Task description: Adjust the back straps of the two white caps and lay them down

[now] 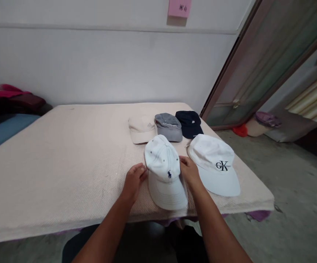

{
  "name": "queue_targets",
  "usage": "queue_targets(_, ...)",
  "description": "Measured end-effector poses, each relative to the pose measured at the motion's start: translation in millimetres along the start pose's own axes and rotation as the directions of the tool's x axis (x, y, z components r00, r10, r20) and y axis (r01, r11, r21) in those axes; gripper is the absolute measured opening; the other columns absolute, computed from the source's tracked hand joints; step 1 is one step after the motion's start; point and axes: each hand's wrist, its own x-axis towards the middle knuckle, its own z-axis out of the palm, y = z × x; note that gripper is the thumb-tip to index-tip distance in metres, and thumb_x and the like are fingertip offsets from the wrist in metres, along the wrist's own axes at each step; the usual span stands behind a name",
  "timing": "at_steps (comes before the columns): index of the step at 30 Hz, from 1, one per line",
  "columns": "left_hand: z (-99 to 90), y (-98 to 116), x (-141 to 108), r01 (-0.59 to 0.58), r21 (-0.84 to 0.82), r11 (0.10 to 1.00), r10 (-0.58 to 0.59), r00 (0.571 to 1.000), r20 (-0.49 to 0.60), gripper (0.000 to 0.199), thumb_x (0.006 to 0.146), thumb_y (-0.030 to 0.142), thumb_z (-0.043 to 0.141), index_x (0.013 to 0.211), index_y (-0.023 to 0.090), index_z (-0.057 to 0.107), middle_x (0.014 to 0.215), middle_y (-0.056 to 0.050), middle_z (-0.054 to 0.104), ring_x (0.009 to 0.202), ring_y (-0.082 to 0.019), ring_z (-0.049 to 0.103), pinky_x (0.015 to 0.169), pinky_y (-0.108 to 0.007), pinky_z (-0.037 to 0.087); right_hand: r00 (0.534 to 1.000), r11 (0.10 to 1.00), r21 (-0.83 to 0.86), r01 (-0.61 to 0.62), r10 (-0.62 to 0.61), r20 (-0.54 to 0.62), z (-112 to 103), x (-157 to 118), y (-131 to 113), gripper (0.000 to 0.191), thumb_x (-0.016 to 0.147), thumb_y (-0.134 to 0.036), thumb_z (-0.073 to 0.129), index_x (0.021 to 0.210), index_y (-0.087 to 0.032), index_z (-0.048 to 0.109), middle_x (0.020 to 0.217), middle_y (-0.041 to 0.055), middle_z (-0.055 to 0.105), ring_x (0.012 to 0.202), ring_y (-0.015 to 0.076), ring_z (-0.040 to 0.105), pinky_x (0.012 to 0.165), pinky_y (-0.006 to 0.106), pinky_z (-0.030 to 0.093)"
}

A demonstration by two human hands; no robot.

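A white baseball cap point(162, 160) with a small dark-blue horse-rider logo sits near the front edge, its brim toward me. My left hand point(135, 179) grips its left side, the fingertips at the lower rim of the crown. On the other side my right hand point(189, 170) holds the rim, with some fingers hidden behind the cap. Just right of that hand lies a larger white cap point(212, 155) with black letters. Behind are a cream cap point(142, 128), a grey cap point(168, 126) and a navy cap point(189, 123), side by side.
The caps rest on a table with a cream woven cover point(65, 175). A pale wall point(106, 65) bearing a pink note point(179, 8) stands behind it. Dark red and pink cloth items point(13, 96) lie at far left. A lined bin point(261, 124) is on the floor at right.
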Motion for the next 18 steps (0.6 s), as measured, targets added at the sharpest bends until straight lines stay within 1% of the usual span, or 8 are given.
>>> queue_targets(2,-10.1,7.0,-6.8,0.006,0.025,1.000,-0.005,1.000,-0.023,0.023,0.073,0.022,0.066,0.095,0.017,0.062,0.094,-0.006,0.064,0.088,-0.016,0.060,0.079,-0.028,0.045,0.997,0.996,-0.092,0.018,-0.025,-0.075,-1.4,-9.4,-16.6,0.031,0.071,-0.029,0.054,0.096,-0.015,0.066,0.090,0.0101,0.067,0.083,0.0239,0.058,0.079,0.038,0.043)
queue_targets(4,-20.1,15.3,-14.6,0.012,0.048,0.999,-0.011,0.999,-0.039,0.031,0.073,0.023,0.067,0.102,0.016,0.060,0.091,-0.007,0.064,0.083,-0.015,0.061,0.074,-0.027,0.046,0.974,0.982,-0.176,0.075,-0.110,-0.200,1.5,-22.3,-39.1,0.034,0.076,-0.029,0.051,0.104,-0.014,0.063,0.088,0.0094,0.064,0.080,0.0226,0.057,0.079,0.038,0.043)
queue_targets(6,-29.4,24.9,-23.2,0.002,0.073,0.997,-0.001,1.000,-0.024,0.039,0.074,0.026,0.066,0.110,0.014,0.057,0.082,-0.005,0.063,0.072,-0.013,0.059,0.066,-0.025,0.045,0.950,0.974,-0.146,0.175,-0.206,-0.234,12.2,-38.0,-63.6,0.037,0.079,-0.027,0.049,0.112,-0.016,0.058,0.080,0.0055,0.060,0.072,0.0195,0.054,0.074,0.035,0.043)
queue_targets(8,-38.5,35.4,-32.7,-0.049,0.126,0.991,0.048,0.999,0.007,0.046,0.077,0.031,0.062,0.119,0.014,0.051,0.069,0.000,0.059,0.058,-0.010,0.053,0.056,-0.023,0.042,0.963,0.969,0.013,0.248,-0.245,-0.113,31.9,-54.9,-84.6,0.041,0.080,-0.027,0.050,0.120,-0.019,0.052,0.071,0.0004,0.055,0.064,0.0160,0.051,0.067,0.031,0.044)
queue_targets(10,-48.1,47.0,-43.4,-0.150,0.214,0.965,0.150,0.989,0.018,0.055,0.079,0.034,0.060,0.129,0.014,0.045,0.055,0.005,0.052,0.047,-0.009,0.044,0.047,-0.020,0.036,0.974,0.954,0.220,0.201,-0.218,0.057,58.4,-70.8,-99.4,0.047,0.081,-0.026,0.051,0.127,-0.021,0.045,0.061,-0.0044,0.048,0.054,0.0128,0.046,0.056,0.026,0.043)
queue_targets(12,-58.5,60.3,-55.5,-0.257,0.278,0.926,0.268,0.964,0.000,0.064,0.080,0.034,0.060,0.137,0.017,0.037,0.048,0.009,0.045,0.042,-0.008,0.037,0.043,-0.019,0.030,0.943,0.929,0.362,0.074,-0.183,0.277,85.8,-84.1,-109.5,0.056,0.081,-0.025,0.052,0.134,-0.022,0.036,0.056,-0.0074,0.045,0.047,0.0108,0.043,0.048,0.023,0.040)
queue_targets(14,-68.4,75.6,-69.3,-0.344,0.269,0.900,0.365,0.930,-0.032,0.072,0.079,0.032,0.061,0.142,0.021,0.028,0.044,0.011,0.040,0.039,-0.007,0.031,0.041,-0.018,0.027,0.890,0.898,0.440,-0.011,-0.192,0.414,107.3,-94.2,-119.6,0.067,0.079,-0.024,0.055,0.140,-0.023,0.027,0.055,-0.0085,0.046,0.045,0.0095,0.042,0.044,0.021,0.038)
queue_targets(18,-79.9,109.4,-100.4,-0.487,0.266,0.832,0.525,0.846,-0.093,0.083,0.077,0.025,0.063,0.146,0.029,0.016,0.044,0.012,0.037,0.038,-0.006,0.029,0.039,-0.016,0.027,0.835,0.835,0.551,0.005,-0.306,0.457,121.5,-107.3,-150.9,0.075,0.080,-0.021,0.057,0.143,-0.029,0.018,0.059,-0.0079,0.047,0.044,0.0085,0.041,0.042,0.021,0.037)
